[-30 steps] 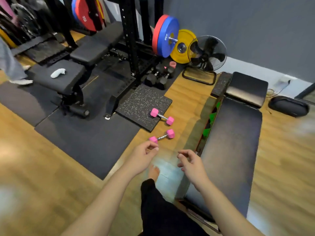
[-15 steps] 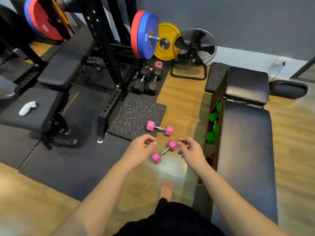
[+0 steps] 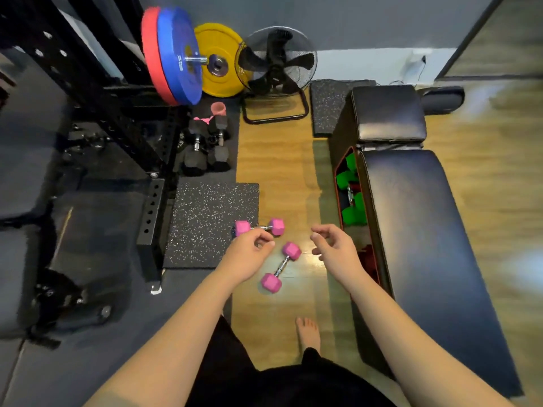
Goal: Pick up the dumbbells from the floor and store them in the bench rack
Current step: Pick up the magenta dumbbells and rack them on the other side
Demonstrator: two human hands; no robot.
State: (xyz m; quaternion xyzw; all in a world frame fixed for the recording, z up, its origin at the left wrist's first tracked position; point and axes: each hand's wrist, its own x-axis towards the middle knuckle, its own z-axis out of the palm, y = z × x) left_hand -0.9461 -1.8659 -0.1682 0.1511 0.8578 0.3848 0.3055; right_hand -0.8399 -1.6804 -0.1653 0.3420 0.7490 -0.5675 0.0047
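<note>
both hands empty, fingers loosely curled: left hand, right hand. one pink dumbbell on floor between them, second dumbbell just past left hand. bench rack beyond right hand. risk: rushed pinch on handle slips, weight drops near bare foot.

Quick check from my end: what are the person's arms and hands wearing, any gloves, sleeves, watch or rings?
Nothing that shows. The left hand and right hand are bare, with no gloves, and I see no rings on the fingers. Both forearms are uncovered as far as the picture's edge, with no sleeve, watch or band in view. Lower down, dark clothing and a bare foot show.
</note>
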